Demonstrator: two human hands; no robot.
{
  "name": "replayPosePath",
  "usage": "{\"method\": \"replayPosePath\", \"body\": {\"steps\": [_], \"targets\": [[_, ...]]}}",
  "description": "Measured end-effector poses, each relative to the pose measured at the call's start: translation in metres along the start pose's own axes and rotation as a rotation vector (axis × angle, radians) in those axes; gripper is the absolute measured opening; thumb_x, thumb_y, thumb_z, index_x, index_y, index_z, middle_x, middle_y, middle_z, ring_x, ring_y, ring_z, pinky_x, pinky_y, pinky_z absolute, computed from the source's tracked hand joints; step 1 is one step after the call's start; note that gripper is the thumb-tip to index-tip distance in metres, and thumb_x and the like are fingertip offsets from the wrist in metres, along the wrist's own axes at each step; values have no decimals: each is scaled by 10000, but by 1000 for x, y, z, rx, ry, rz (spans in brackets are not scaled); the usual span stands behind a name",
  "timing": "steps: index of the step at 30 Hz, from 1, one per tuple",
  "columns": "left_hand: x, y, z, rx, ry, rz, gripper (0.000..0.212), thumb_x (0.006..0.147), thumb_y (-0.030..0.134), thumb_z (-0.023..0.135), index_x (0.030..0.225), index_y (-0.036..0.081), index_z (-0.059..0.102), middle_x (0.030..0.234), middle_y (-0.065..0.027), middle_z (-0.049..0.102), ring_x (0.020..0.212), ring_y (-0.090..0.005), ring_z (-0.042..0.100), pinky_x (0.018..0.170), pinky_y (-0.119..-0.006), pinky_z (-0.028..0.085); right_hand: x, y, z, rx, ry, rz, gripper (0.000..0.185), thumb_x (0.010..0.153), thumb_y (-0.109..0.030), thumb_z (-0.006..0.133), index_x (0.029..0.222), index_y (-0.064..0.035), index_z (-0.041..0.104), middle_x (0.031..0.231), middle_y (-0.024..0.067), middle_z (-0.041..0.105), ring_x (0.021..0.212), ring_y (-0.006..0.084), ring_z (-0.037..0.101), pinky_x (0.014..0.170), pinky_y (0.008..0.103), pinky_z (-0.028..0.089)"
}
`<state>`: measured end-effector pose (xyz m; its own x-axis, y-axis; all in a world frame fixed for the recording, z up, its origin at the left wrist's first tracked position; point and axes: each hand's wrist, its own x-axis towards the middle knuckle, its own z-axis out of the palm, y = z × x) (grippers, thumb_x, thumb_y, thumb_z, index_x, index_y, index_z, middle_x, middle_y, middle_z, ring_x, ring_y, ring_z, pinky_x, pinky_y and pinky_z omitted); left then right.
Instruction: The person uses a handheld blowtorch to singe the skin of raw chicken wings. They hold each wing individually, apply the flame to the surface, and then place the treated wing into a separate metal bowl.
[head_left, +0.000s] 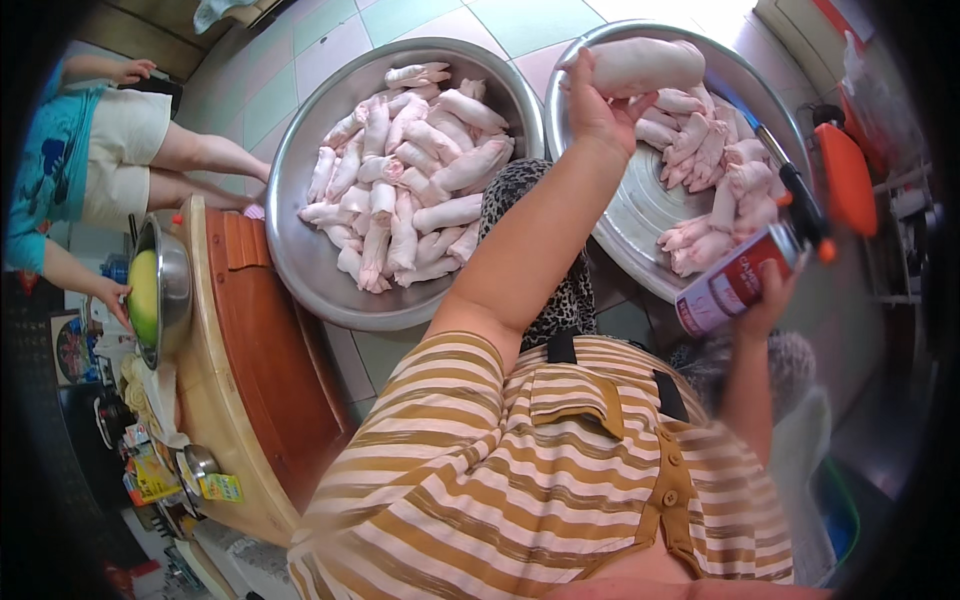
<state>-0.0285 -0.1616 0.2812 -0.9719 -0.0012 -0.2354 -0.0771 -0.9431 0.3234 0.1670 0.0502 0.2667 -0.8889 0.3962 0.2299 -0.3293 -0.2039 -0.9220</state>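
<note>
My left hand (604, 105) grips a pale pig's trotter (645, 66) and holds it up over the far part of the right metal basin (622, 217). In my right hand (766, 304) is the canister (739, 281) of a gas blowtorch, its black-and-orange torch head (804, 196) fixed on top. A blue flame (731, 96) leaves the nozzle and points toward the held trotter. Below, several trotters (697, 154) lie in the right basin, mostly along its right side. The left metal basin (296, 266) holds a large heap of pig's trotters (409, 169).
A co-worker (67, 157) stands at the left, one hand by a yellow-green melon (142, 292) in a steel bowl (176, 285). A wooden cabinet (262, 315) borders the left basin. An orange-red object (846, 180) and a plastic bag (874, 90) are at the right.
</note>
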Motion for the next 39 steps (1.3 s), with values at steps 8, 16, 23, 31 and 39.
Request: {"method": "replayPosePath", "body": {"steps": [8, 16, 23, 31, 39], "targets": [[6, 193, -79, 275, 160, 157, 486, 850, 419, 632, 1118, 17, 580, 1040, -144, 626, 1052, -309, 577, 937, -547, 474, 22, -4, -17, -51, 249, -41, 312, 844, -194, 621, 1099, -26, 556, 878, 75, 645, 725, 173, 654, 647, 308, 554], [-14, 236, -101, 829, 327, 710, 318, 905, 165, 586, 1207, 87, 525, 1055, -47, 625, 1022, -179, 569, 991, -428, 365, 27, -44, -39, -1, 277, -29, 440, 865, -271, 591, 1184, 25, 525, 1006, 160, 650, 800, 227, 686, 702, 346, 586], [48, 106, 6, 1170, -159, 311, 357, 916, 146, 595, 1250, 42, 520, 1127, -75, 634, 1072, -189, 594, 965, -348, 410, 62, -105, -82, -36, 256, 30, 596, 871, -432, 561, 1191, 70, 549, 1036, 203, 667, 857, 239, 695, 761, 339, 583], [113, -135, -5, 2110, -1161, 138, 478, 819, 315, 717, 1168, 0, 634, 1157, -175, 637, 1102, -292, 597, 940, -356, 462, 65, -100, -96, -10, 322, -14, 464, 814, -305, 645, 1113, 37, 549, 907, 194, 666, 709, 238, 690, 643, 353, 593], [178, -371, -63, 2114, -904, -198, 661, 675, 397, 787, 1132, -44, 603, 1181, -264, 611, 1059, -378, 622, 930, -384, 494, 74, -109, -111, -144, 477, 215, 713, 789, -501, 615, 1165, 96, 511, 1068, 220, 593, 855, 233, 664, 698, 335, 587]]}}
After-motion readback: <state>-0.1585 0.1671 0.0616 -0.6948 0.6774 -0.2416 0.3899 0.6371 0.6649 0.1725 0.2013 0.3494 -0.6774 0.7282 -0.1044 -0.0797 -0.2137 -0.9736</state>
